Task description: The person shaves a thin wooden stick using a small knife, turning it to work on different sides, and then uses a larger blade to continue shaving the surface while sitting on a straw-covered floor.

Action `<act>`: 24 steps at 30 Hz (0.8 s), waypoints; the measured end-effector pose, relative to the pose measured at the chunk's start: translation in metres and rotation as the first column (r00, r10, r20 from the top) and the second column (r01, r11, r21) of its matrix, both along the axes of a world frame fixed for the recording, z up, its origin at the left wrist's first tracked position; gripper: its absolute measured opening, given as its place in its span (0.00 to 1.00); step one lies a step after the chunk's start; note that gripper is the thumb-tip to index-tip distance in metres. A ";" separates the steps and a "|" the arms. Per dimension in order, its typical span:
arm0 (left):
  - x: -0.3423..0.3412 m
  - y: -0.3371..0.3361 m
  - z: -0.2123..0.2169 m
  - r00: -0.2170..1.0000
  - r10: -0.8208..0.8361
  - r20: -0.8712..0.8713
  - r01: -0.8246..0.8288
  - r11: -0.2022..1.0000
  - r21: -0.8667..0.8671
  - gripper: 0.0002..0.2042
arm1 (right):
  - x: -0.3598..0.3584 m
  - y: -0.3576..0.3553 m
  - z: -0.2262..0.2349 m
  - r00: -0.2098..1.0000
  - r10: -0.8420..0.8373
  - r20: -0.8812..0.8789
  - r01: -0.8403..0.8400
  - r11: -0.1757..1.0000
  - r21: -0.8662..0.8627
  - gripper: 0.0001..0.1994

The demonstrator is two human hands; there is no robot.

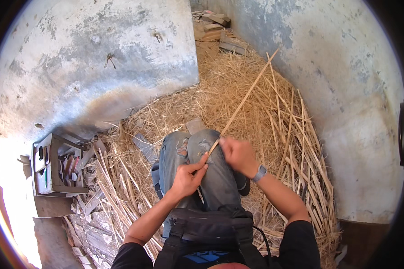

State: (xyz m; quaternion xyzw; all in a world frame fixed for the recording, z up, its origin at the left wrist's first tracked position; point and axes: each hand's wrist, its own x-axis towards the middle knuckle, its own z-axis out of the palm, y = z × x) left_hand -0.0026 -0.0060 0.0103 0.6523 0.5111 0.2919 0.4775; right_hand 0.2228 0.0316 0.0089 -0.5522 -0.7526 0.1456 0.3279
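Pinching the lower end of a long wooden strip (243, 101) between thumb and fingers, the left hand (189, 179) sits above the knees in torn jeans (215, 179). Just up the strip, the right hand (240, 156) is curled against it, blurred; whether it grips the strip or something hidden in the fist, I cannot tell. A watch (259, 172) circles that wrist. From the hands, the strip slants away to the upper right, over the straw. A black bag (206, 226) lies across the lap.

To the left, beside loose sticks (125, 197), stands a small cabinet (54, 166). Its open compartment holds slim reddish and pale things, too small to tell apart; a green pen (45, 178) and a dark object (41, 153) lie on its pale panel. Straw (211, 96) covers the floor, and more sticks crowd along the right wall (345, 89). Farthest off, wood pieces (215, 19) are piled past the edge of the left wall (121, 58).
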 end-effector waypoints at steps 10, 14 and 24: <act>0.005 0.002 0.001 0.967 0.042 0.251 -0.012 0.993 -0.118 0.17 | 0.010 0.005 0.005 0.977 -0.158 -0.147 0.132 0.977 -0.169 0.18; 0.002 0.006 -0.002 0.964 0.032 0.263 0.027 0.976 -0.217 0.20 | 0.003 0.003 0.004 0.971 -0.098 -0.217 0.062 0.984 -0.166 0.19; 0.000 0.010 -0.009 0.929 0.018 0.369 0.086 0.961 -0.264 0.20 | 0.006 0.011 0.009 0.963 -0.213 -0.163 0.193 0.973 -0.128 0.17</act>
